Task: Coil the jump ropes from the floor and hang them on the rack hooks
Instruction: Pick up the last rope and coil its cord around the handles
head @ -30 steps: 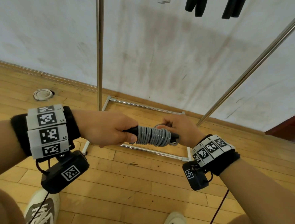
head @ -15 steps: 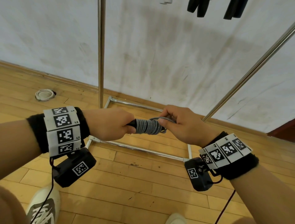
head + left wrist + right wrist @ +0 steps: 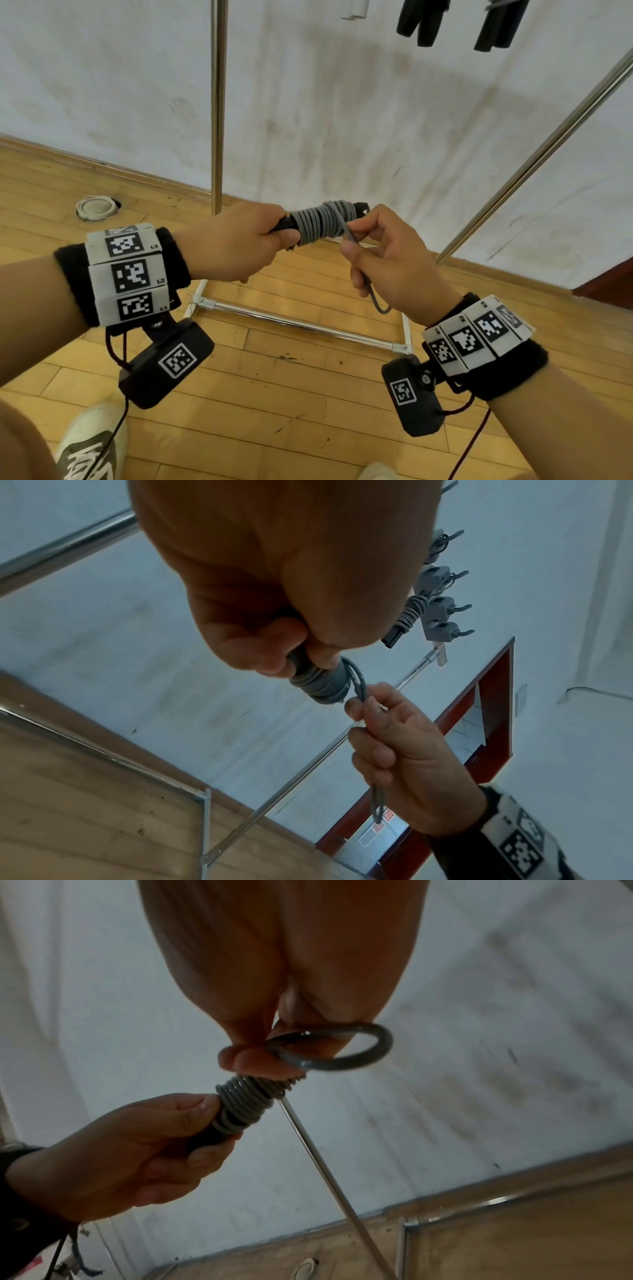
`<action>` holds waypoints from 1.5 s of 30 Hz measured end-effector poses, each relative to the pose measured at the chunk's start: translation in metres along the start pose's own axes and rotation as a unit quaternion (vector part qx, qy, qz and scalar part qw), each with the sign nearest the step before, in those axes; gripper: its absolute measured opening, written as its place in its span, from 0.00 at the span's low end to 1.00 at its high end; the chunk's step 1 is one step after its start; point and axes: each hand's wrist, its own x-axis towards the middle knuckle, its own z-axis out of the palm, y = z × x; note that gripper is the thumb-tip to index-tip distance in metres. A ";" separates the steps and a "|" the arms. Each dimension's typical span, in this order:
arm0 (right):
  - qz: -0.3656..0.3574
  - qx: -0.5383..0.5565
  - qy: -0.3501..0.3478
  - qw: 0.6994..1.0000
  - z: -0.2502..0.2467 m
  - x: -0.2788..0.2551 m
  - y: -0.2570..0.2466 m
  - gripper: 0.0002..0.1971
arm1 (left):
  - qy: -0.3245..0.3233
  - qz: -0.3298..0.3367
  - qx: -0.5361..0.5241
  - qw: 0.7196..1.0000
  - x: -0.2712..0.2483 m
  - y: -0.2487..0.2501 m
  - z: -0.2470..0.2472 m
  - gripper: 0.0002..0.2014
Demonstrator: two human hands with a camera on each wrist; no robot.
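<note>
A grey jump rope is wound in tight coils around its black handles. My left hand grips the handle end of the bundle, level, at chest height. My right hand pinches a doubled loop of the rope that comes off the coils and hangs below the palm. In the left wrist view the coils sit under my left hand, and the loop runs down through my right hand. Seen by the right wrist, the loop curls out beside the fingers, above the coils.
The chrome rack stands ahead: a vertical pole, a slanted pole, a base frame on the wooden floor. Black handles of hung ropes dangle at top. Grey hooks with one coiled rope show above. A round floor fitting lies left.
Both hands have risen with the bundle. My right hand has come off the coils and pulled a doubled loop of rope down and away from them.
</note>
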 end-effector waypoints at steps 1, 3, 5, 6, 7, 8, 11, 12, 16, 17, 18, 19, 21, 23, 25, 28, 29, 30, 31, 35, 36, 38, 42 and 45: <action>0.012 0.023 0.023 0.999 0.001 0.000 0.002 0.07 | 0.001 -0.001 -0.010 1.000 -0.001 0.001 0.000 0.10; 0.028 0.069 0.051 0.996 0.002 0.000 0.004 0.08 | -0.003 0.006 -0.024 1.000 -0.003 0.003 0.001 0.09; 0.033 0.115 0.063 0.991 0.002 0.001 0.005 0.10 | -0.007 0.012 -0.036 0.999 -0.005 0.004 0.001 0.09; 0.034 0.133 0.063 0.988 0.001 0.001 0.005 0.10 | -0.008 0.012 -0.043 0.999 -0.006 0.005 0.001 0.09; 0.036 0.152 0.058 0.986 0.000 0.002 0.005 0.09 | -0.007 0.008 -0.051 0.999 -0.006 0.005 0.000 0.09; 0.040 0.173 0.048 0.983 0.000 0.002 0.005 0.08 | -0.004 0.004 -0.060 0.998 -0.006 0.005 -0.001 0.09; 0.062 0.218 0.018 0.974 -0.004 0.003 0.006 0.07 | 0.003 -0.008 -0.080 0.997 -0.006 0.005 -0.004 0.10; 0.069 0.214 0.016 0.974 -0.004 0.004 0.006 0.07 | -0.001 -0.006 -0.084 0.996 -0.007 0.005 -0.004 0.10; 0.084 0.160 0.030 0.983 -0.002 0.003 0.005 0.05 | -0.034 0.008 -0.105 0.994 -0.008 0.008 -0.004 0.09; 0.087 0.150 0.033 0.984 -0.002 0.003 0.005 0.08 | -0.042 0.009 -0.119 0.992 -0.009 0.009 -0.005 0.09; 0.093 0.141 0.035 0.985 -0.002 0.003 0.005 0.13 | -0.050 0.011 -0.137 0.989 -0.009 0.010 -0.006 0.09; 0.100 0.134 0.038 0.985 -0.002 0.003 0.005 0.17 | -0.060 0.018 -0.156 0.986 -0.009 0.010 -0.008 0.09; 0.103 0.131 0.043 0.985 -0.002 0.003 0.004 0.20 | -0.089 0.034 -0.195 0.976 -0.011 0.010 -0.013 0.12; 0.084 0.129 0.046 0.987 -0.002 0.003 0.003 0.23 | -0.125 0.039 -0.226 0.965 -0.011 0.010 -0.015 0.16; 0.047 0.126 0.034 0.990 -0.002 0.003 0.002 0.28 | -0.157 0.028 -0.246 0.956 -0.008 0.009 -0.015 0.19; 0.012 0.152 -0.004 0.988 -0.003 0.000 0.002 0.33 | -0.186 0.025 -0.241 0.952 -0.006 0.009 -0.015 0.21; 0.009 0.156 -0.021 0.987 -0.002 -0.001 0.001 0.33 | -0.188 0.032 -0.227 0.955 -0.007 0.008 -0.014 0.23; 0.008 0.157 -0.039 0.987 -0.001 -0.003 0.001 0.31 | -0.187 0.038 -0.212 0.959 -0.008 0.008 -0.013 0.26; 0.008 0.154 -0.052 0.987 0.001 -0.004 0.001 0.28 | -0.184 0.036 -0.197 0.962 -0.009 0.007 -0.012 0.29; 0.005 0.112 -0.030 0.993 0.004 -0.003 0.003 0.22 | -0.158 -0.014 -0.139 0.977 -0.009 0.006 -0.005 0.33; 0.001 0.099 -0.019 0.995 0.004 -0.002 0.002 0.21 | -0.124 -0.013 -0.115 0.986 -0.008 0.006 -0.003 0.31; 0.003 0.084 -0.005 0.996 0.007 0.000 0.000 0.19 | -0.043 0.016 -0.076 0.996 -0.004 0.007 0.001 0.24; -0.001 0.062 -0.005 0.998 0.016 0.002 -0.001 0.14 | -0.016 0.061 -0.140 0.988 -0.001 0.015 0.005 0.25; -0.028 0.067 -0.021 0.997 0.019 0.003 -0.006 0.13 | -0.039 0.081 -0.147 0.985 -0.003 0.019 0.008 0.32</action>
